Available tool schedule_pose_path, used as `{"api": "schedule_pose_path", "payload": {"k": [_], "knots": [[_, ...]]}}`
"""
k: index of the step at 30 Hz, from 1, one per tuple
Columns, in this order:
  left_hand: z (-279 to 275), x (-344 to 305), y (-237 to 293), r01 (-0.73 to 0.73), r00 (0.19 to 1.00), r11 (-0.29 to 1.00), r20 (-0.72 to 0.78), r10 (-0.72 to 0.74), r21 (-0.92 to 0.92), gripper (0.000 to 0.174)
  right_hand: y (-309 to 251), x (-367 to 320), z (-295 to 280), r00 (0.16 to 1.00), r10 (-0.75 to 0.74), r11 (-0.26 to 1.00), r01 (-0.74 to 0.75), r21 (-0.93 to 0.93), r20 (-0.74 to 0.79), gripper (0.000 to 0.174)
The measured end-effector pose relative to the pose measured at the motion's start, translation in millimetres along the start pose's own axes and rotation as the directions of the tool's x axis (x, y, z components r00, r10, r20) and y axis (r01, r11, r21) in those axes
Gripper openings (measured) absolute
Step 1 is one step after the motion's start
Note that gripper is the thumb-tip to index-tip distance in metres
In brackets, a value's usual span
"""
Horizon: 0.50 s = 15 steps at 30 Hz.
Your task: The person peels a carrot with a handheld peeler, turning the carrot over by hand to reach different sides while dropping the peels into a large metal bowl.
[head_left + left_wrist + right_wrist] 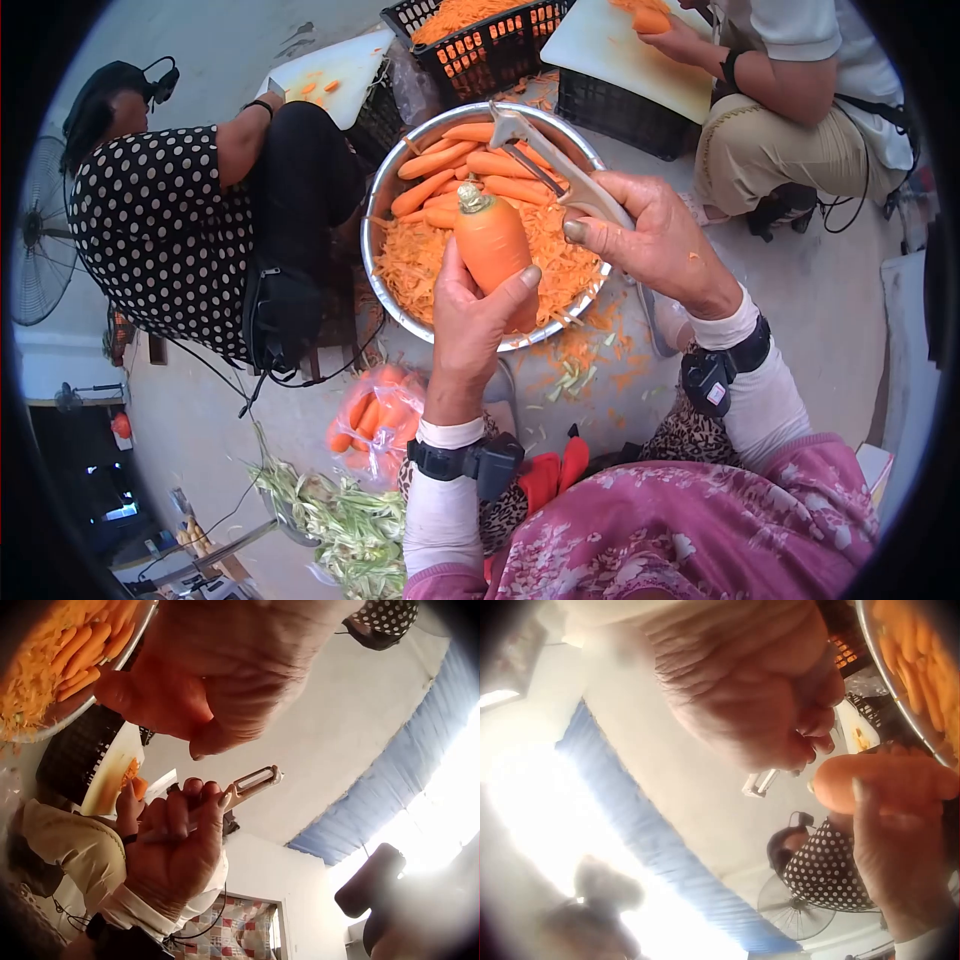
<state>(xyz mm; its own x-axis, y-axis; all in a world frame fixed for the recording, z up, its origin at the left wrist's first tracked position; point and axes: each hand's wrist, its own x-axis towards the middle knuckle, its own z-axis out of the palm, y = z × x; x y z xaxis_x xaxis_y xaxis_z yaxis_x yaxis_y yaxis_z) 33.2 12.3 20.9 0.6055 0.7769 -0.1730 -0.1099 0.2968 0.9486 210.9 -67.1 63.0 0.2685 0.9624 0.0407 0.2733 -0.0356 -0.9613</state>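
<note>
In the head view the left hand (475,315) grips a thick carrot (492,245), its stem end pointing up, over a metal bowl (375,270). The right hand (650,235) holds a peeler (545,165) just right of the carrot, apart from it. Whole peeled carrots (505,165) and orange shreds (405,275) fill the bowl. In the right wrist view the left hand (900,862) has its thumb along the carrot (885,780). The left wrist view shows the right hand (176,847) curled round the peeler (251,784); the carrot is hidden there.
Two people sit beyond the bowl at white boards (335,75) on black crates (620,115). A crate (490,60) of shreds stands behind the bowl. A bag of carrots (375,425) and a heap of pale green leaves (350,525) lie at lower left. Peelings (575,370) litter the floor.
</note>
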Motion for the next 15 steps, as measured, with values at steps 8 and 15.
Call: {"api": "schedule_pose_path", "payload": {"k": [8,15], "knots": [[-5.3,-1.2,-12.5,0.165,0.976,0.932,0.187,-0.108,-0.322,0.053,-0.9,0.7,6.7,0.995,0.046,0.98,-0.061,0.19,0.083,0.028],[5.4,6.1,-6.1,0.01,0.999,0.804,-0.03,-0.035,-0.594,0.057,12.1,5.1,35.3,1.0,-0.003,0.972,0.01,0.233,-0.029,0.03]]}}
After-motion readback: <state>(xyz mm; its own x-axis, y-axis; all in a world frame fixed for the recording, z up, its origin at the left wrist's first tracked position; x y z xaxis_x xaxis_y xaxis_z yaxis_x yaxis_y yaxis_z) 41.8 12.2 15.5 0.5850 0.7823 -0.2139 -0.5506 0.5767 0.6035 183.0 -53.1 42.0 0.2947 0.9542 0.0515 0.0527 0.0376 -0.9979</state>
